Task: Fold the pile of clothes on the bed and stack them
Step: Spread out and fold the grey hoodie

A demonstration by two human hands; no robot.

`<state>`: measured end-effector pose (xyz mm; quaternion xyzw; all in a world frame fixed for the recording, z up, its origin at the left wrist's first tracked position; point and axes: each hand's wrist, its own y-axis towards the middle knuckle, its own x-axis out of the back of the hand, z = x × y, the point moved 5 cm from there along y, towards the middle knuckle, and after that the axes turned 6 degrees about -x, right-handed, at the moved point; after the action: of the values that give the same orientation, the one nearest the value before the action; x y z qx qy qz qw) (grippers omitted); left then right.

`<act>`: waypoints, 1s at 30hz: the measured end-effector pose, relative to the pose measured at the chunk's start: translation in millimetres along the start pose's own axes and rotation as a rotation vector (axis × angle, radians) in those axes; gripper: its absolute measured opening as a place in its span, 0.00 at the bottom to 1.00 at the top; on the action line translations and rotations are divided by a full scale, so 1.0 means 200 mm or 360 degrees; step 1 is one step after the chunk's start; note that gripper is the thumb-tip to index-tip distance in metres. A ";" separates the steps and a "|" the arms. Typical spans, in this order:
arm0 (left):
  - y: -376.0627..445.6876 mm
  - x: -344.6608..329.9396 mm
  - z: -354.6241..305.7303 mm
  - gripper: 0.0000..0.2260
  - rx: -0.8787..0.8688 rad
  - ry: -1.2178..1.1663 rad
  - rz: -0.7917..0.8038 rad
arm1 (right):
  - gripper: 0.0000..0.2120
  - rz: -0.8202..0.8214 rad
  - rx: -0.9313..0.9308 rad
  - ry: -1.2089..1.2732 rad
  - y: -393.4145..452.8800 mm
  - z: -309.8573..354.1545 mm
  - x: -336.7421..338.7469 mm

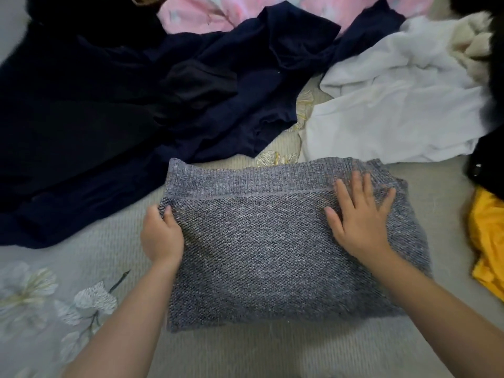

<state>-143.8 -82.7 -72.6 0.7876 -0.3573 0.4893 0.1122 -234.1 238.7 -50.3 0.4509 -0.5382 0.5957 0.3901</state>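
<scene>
Right now the grey knit garment [286, 241] lies flat on the bed cover [81, 255], folded into a rough rectangle with its ribbed band along the far edge. The left hand [161, 236] pinches the garment's left edge just below that band — thumb on top, the other fingers curled under the fabric. The right hand [360, 214] rests flat on the garment's upper right part, fingers spread and straight, pressing the knit down without gripping it.

Beyond the grey garment's far left corner sprawls a dark navy garment [163, 99], unfolded and touching the ribbed band's corner. Beyond its far right corner lies a crumpled white garment [395, 110], its near edge just beside the band. Farther back past the navy one, a pink patterned cloth [204, 15] shows. To the right of the grey garment — near but apart — sits a bunched yellow cloth [488, 241]
</scene>
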 end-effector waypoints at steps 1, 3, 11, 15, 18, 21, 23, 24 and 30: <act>0.00 -0.01 0.02 0.13 0.0078 0.0028 0.0038 | 0.38 0.0024 0.0059 -0.0053 -0.02 0.02 -0.02; -0.01 -0.06 0.05 0.13 0.0221 0.0052 0.0132 | 0.36 0.0072 0.0107 -0.0129 -0.06 0.02 -0.07; -0.21 -0.09 -0.10 0.28 -0.0449 0.0334 0.0399 | 0.30 0.0011 -0.0020 -0.0043 -0.26 0.04 -0.15; -0.24 -0.27 0.05 0.27 -0.0357 0.0774 0.0999 | 0.31 0.0404 0.0047 -0.0095 -0.26 0.09 -0.36; -0.21 -0.26 0.02 0.27 -0.0342 0.0707 0.0977 | 0.39 0.0353 0.0024 -0.0144 -0.20 0.13 -0.37; -0.17 -0.18 0.03 0.24 -0.0269 0.0429 0.0666 | 0.44 0.0341 -0.0022 0.0053 -0.24 0.15 -0.34; -0.16 -0.15 0.08 0.21 -0.0166 0.0284 0.0607 | 0.42 0.0194 0.0086 0.0161 -0.34 0.24 -0.28; -0.16 -0.14 0.10 0.19 -0.0200 0.0288 0.0610 | 0.40 0.0205 0.0215 0.0129 -0.41 0.32 -0.30; -0.19 -0.10 0.12 0.20 -0.0443 0.0529 0.0715 | 0.46 0.0610 0.0579 -0.0206 -0.68 0.61 -0.49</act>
<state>-106.0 -59.2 -94.8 0.5754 -0.5627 0.5702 0.1648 -62.3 135.9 -102.1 0.4407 -0.5215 0.7156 0.1477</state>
